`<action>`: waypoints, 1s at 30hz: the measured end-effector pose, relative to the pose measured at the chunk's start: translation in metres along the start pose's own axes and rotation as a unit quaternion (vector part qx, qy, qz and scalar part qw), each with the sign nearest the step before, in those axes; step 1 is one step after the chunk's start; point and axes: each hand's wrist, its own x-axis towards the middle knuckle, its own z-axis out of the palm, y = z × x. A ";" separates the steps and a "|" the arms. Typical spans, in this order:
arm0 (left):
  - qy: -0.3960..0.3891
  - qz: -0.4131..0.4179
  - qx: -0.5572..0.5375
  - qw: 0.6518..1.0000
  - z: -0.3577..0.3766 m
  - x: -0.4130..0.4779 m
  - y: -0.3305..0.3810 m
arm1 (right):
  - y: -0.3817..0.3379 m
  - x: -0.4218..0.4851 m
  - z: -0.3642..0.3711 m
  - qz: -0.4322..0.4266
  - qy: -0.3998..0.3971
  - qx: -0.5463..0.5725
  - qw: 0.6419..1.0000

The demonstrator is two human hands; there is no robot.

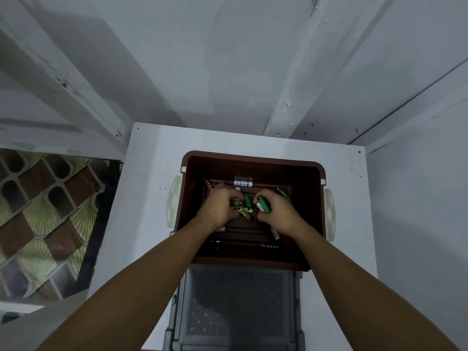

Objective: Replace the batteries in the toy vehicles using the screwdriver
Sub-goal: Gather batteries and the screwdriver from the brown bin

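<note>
Nearest to us stands a grey plastic crate (238,307), its patterned top bare, tucked against the front edge of the white worktop (149,173). Just beyond it sits the brown bin (307,188) with pale side handles, and both forearms reach over its near wall.

Along the bin's near floor lies a long dark rod (238,242) with a labelled end. It may be the screwdriver, but we cannot tell.

Further in, the left hand (220,207) is curled knuckles-up over the loose batteries (244,214). Its fingertips are buried among them, so we cannot say whether it grips one. The right hand (277,211), just beside it, has its fingers wrapped round green cells (263,205), which poke out past the thumb. More batteries lie between the two hands and under the right wrist. A white battery (243,183) rests against the far wall of the bin, apart from both hands.

We judge the task to be at its very start: batteries are being gathered. No toy vehicles are in sight, so the opening of the covers, the swap and the refastening all remain.
</note>
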 end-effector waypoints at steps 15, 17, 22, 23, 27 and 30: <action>-0.088 0.039 0.182 0.979 0.005 0.002 0.013 | -0.005 0.003 -0.003 0.105 0.033 0.229 0.967; -0.069 0.031 0.144 0.987 0.003 0.002 0.012 | -0.005 0.004 -0.003 0.108 0.039 0.228 0.967; -0.020 -0.039 -0.134 0.990 -0.004 -0.001 0.005 | 0.000 0.007 -0.005 0.114 0.071 0.227 0.965; -0.018 -0.056 -0.190 0.980 -0.004 -0.002 0.004 | 0.000 0.007 -0.005 0.116 0.071 0.222 0.965; -0.011 -0.084 -0.260 0.962 -0.001 0.000 0.006 | 0.002 0.007 -0.005 0.128 0.061 0.197 0.970; -0.028 -0.091 -0.276 0.956 0.001 0.000 0.007 | 0.004 0.009 -0.003 0.116 0.086 0.147 0.978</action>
